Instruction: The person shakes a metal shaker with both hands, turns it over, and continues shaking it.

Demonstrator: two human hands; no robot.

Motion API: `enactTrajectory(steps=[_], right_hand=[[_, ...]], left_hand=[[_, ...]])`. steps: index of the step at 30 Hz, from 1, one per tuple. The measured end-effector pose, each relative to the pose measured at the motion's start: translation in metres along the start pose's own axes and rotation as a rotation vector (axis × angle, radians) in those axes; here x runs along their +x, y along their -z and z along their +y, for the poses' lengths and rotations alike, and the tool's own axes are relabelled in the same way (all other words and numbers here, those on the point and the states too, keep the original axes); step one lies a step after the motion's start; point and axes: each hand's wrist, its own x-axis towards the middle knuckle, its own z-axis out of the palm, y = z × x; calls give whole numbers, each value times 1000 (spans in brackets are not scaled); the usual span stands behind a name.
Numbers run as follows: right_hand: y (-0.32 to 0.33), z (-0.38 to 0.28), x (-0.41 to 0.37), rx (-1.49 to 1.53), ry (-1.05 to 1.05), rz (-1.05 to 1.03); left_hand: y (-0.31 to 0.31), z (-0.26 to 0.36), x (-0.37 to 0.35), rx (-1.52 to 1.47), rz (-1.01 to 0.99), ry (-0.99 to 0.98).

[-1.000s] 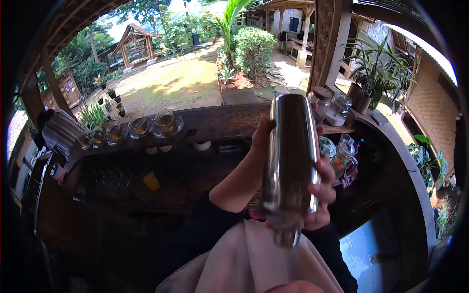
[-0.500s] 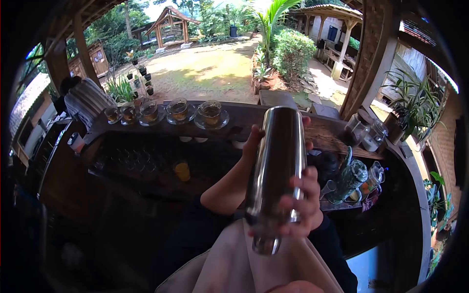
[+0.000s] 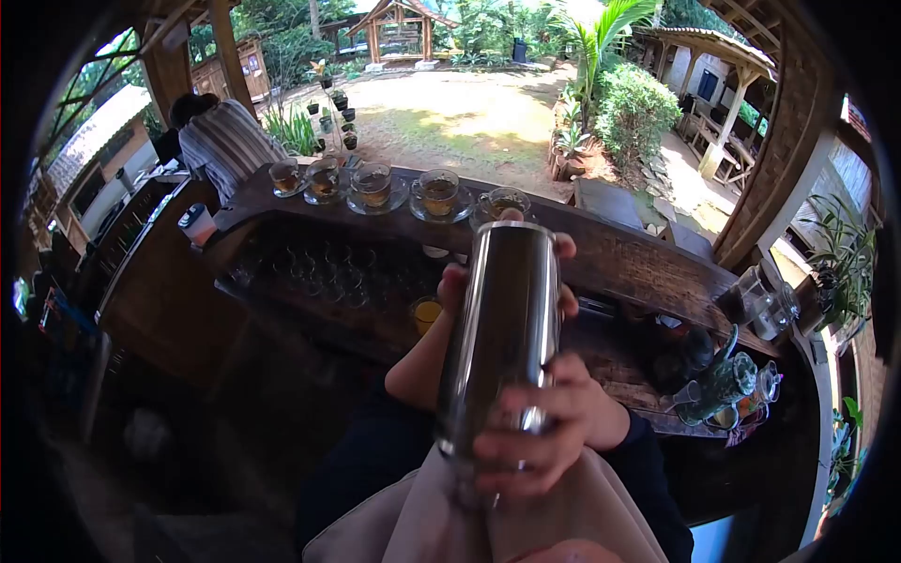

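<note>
A shiny steel shaker stands at a slight tilt in the middle of the view, over my lap. My right hand is wrapped round its lower part, the fingers a little blurred. Around the far side of its upper part is my left hand, mostly hidden behind the metal, with fingertips showing at the top and right edges. Behind the shaker, a glass of orange liquid is on the lower shelf, partly covered by my left forearm.
Several glass cups on saucers, one a cup of tea, line the wooden counter. Glass jars and a green patterned pitcher are at the right. Stacked glasses sit below. A person in a striped shirt leans at the far left.
The view has turned left, so the counter and cups appear further right. The shaker, still in both hands, has shifted slightly left and its top sits a little lower.
</note>
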Motion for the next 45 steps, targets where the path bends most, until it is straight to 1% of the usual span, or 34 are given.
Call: enactTrajectory(steps=[1, 3, 5, 7, 9, 10, 11, 12, 13, 15, 16, 17, 18, 19, 20, 21, 22, 23, 25, 26, 27, 28, 29, 31, 32, 33, 35, 37, 38, 39, 41, 42, 43, 45], right_hand=[[-12, 7, -4, -1, -43, 29], [-25, 39, -23, 31, -452, -108], [-53, 53, -38, 200, -1135, 130], [-48, 57, -27, 255, -1182, 83], [-42, 33, 6, 128, -619, -35], [-34, 18, 18, 111, -435, -171], [-40, 6, 14, 166, -191, -103], [-42, -2, 22, 214, 16, -43], [-54, -2, 16, 219, 15, -39], [-88, 5, -14, 196, 12, 167], [-97, 8, -20, 185, 6, 267], [-68, 20, 4, 255, -218, -63], [-78, 37, -8, 217, -371, -149], [-95, 51, -22, 174, -518, -40], [-109, 58, -39, 193, -794, 32], [-112, 59, -51, 445, -1321, 94], [-107, 60, -49, 393, -1130, 21], [-102, 60, -40, 340, -927, -43], [-86, 36, -15, 311, -533, -116], [-80, 25, -6, 385, -314, -73], [-74, 13, 1, 353, -127, 0], [-86, -3, -4, 353, 20, 209], [-75, -1, -2, 360, 17, 212], [-47, 6, 5, 330, 344, 86], [-55, 8, 1, 349, 167, 127], [-64, 12, -4, 367, -10, 165], [-60, 38, -19, 341, -429, -187], [-81, 47, -39, 494, -1112, 16], [-73, 49, -41, 547, -1230, 44], [-63, 55, -41, 599, -1335, 81], [-45, 46, -23, 442, -766, 57], [-29, 29, -2, 410, -595, 44], [-14, 20, 8, 419, -379, -44], [-21, 4, -4, 354, 126, 215]], left_hand=[[-8, 7, -12, -109, 271, -8], [22, 39, -29, -142, 652, -37], [45, 40, -44, 305, 1062, -326], [36, 42, -52, 206, 964, -312], [15, 62, -47, 15, 753, -88], [-13, 61, -34, 127, 651, -78], [-39, 56, -21, 236, 550, -68], [-42, 51, -13, 330, 208, -133], [-42, 48, -9, 419, -135, -188], [-42, 60, -20, 468, -148, -160], [-35, 72, -35, 304, 145, -100], [-30, 80, -45, 133, 434, -42], [-20, 82, -48, -22, 641, -137], [9, 93, -65, -472, 300, -35], [21, 91, -71, -189, 713, -231], [30, 89, -77, 114, 1109, -429], [41, 91, -88, 148, 1193, -445], [26, 76, -86, 356, 890, -429], [8, 96, -83, -183, 377, -82], [-28, 87, -59, 198, 752, -187], [-42, 87, -47, 230, 388, -18], [-51, 74, -29, 469, 120, -150], [-55, 62, -17, 704, -156, -278], [-48, 54, -22, 659, -95, -272], [-44, 51, -28, 608, -38, -265], [-46, 61, -48, 291, 255, -46], [-15, 67, -70, 17, 606, -209], [39, 62, -91, 460, 974, -385], [41, 64, -96, 225, 1323, -505], [44, 58, -100, 273, 1353, -469], [-17, 22, -48, 944, 1137, -418], [-33, 36, -40, 130, 799, -206], [-62, 25, -22, 246, 883, -197], [-69, 18, -15, 259, 361, 5]])
